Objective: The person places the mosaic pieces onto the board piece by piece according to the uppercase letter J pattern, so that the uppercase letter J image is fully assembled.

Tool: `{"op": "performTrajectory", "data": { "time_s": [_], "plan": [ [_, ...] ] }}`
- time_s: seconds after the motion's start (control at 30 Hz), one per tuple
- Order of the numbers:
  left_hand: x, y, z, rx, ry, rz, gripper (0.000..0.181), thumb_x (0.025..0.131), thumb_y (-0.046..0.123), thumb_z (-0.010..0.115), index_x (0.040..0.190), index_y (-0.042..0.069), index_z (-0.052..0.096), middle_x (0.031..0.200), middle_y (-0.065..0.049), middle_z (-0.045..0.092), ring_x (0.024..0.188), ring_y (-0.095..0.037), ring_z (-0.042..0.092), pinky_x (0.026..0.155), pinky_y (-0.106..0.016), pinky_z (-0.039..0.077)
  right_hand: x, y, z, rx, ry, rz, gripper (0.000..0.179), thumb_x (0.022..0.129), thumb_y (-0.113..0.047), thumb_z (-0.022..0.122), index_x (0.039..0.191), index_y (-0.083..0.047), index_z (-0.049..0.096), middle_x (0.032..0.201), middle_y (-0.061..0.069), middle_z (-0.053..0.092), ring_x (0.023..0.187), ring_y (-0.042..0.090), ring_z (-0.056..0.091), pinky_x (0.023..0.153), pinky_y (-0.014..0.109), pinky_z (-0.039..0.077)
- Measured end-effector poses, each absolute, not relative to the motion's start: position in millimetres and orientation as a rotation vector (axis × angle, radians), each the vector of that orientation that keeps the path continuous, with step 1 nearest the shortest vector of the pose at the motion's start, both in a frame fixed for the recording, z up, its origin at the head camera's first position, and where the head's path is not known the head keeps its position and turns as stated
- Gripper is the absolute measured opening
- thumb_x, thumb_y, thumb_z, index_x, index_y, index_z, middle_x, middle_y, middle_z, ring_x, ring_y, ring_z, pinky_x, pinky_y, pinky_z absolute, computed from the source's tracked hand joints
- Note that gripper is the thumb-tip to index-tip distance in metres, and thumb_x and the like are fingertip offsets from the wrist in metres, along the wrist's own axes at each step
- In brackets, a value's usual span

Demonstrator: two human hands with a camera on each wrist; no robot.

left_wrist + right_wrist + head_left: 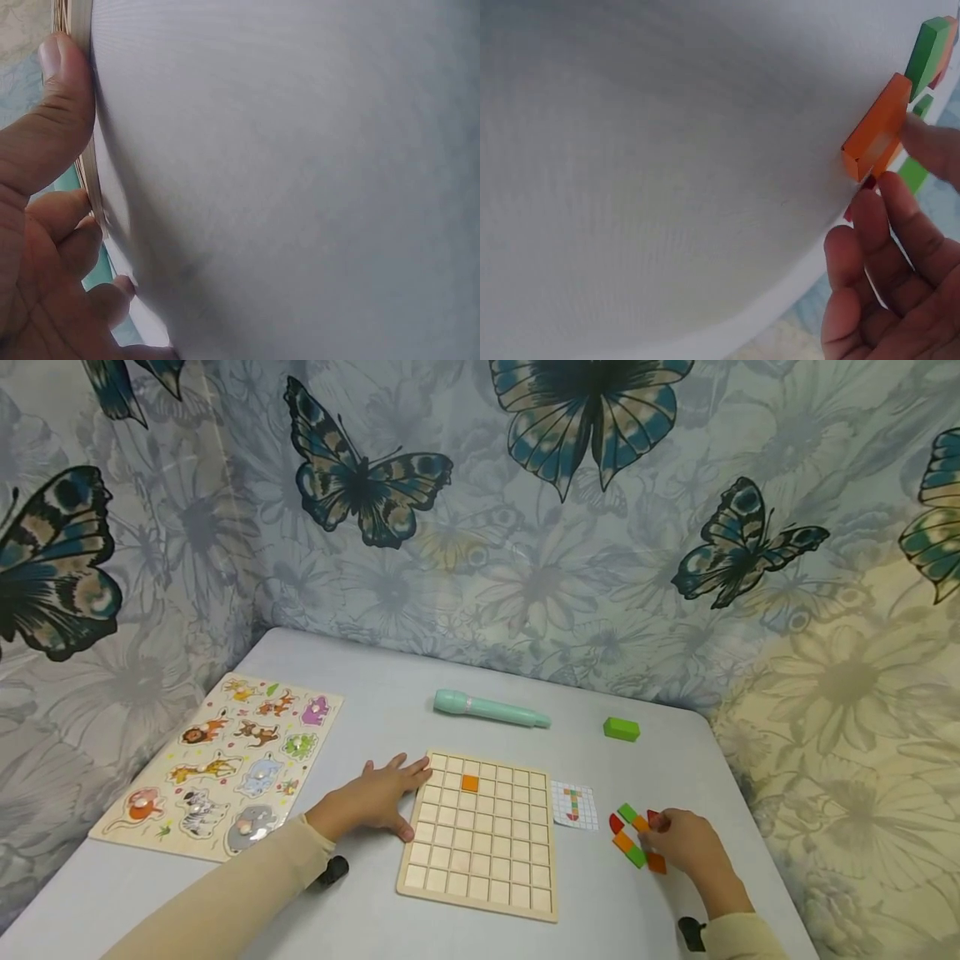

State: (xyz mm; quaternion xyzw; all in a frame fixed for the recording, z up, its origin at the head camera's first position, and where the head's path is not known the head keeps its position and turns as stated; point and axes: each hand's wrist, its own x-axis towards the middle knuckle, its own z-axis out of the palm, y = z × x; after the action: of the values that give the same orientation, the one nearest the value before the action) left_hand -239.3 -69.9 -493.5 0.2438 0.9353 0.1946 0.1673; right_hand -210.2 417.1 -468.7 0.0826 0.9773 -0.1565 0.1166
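Wall: blue-grey covering with pale flowers and large dark, teal-winged butterflies [367, 477], rising beyond the grid board and to both sides, yellower at right.
Table: white surface [360, 910] under the board, its far corners rounded.
Animal puzzle: pale wooden sheet [175, 821] of colourful animals, well left of the board.
Left hand: fingers spread wide, thumb and fingertips [378, 797] touching the board's left edge.
Grid board: light wood [482, 914], thin raised ridges, square cells in rows, a plain raised rim.
Orange square: glossy, flat tile [469, 783] in the board's second row from the far edge, third column from left.
Mint-green pen-shaped object: lying [491, 708] beyond the board.
Pattern card: white, gridded [585, 797], just right of the board, with a small orange, green and red figure.
Green block: solid oblong [622, 729], beyond and right of the board.
Loose tiles: green, orange and red cluster [623, 842], right of the board past the card; one red piece is rounded.
Right hand: bent over the tiles [686, 843], right of the board; I cannot tell whether it pinches one.
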Motion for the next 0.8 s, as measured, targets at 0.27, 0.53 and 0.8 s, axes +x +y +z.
{"op": "performTrajectory", "data": {
  "time_s": [0.27, 0.53, 0.8],
  "plan": [
    [-241.7, -70.7, -496.5, 0.691, 2.664, 0.555, 0.11, 0.058, 0.047, 0.087, 0.153, 0.017, 0.038, 0.16, 0.005, 0.023, 0.147, -0.034, 0.011, 0.103, -0.075, 0.012, -209.2, 420.9, -470.8, 0.253, 2.839, -0.48, 0.039, 0.079, -0.036, 0.079, 0.088, -0.002, 0.061, 0.076, 0.004, 0.057, 0.069, 0.021, 0.052, 0.057, 0.034, 0.044],
    [-241.8, -68.6, -496.1, 0.688, 2.666, 0.533, 0.111, 0.059, 0.047, 0.086, 0.153, 0.019, 0.037, 0.161, 0.006, 0.021, 0.147, -0.033, 0.011, 0.104, -0.074, 0.012, -213.8, 401.3, -455.0, 0.188, 2.887, -0.498, 0.041, 0.079, -0.039, 0.079, 0.091, -0.001, 0.067, 0.08, 0.004, 0.063, 0.071, 0.022, 0.055, 0.061, 0.037, 0.048],
    [-241.2, -70.8, -497.3, 0.688, 2.664, 0.526, 0.11, 0.059, 0.048, 0.086, 0.153, 0.018, 0.037, 0.161, 0.005, 0.021, 0.147, -0.033, 0.011, 0.104, -0.074, 0.012, -239.4, 311.7, -457.5, -0.061, 2.866, -0.527, 0.028, 0.079, -0.033, 0.082, 0.092, -0.011, 0.07, 0.08, -0.001, 0.061, 0.071, 0.017, 0.054, 0.063, 0.034, 0.048]
  ]
}}
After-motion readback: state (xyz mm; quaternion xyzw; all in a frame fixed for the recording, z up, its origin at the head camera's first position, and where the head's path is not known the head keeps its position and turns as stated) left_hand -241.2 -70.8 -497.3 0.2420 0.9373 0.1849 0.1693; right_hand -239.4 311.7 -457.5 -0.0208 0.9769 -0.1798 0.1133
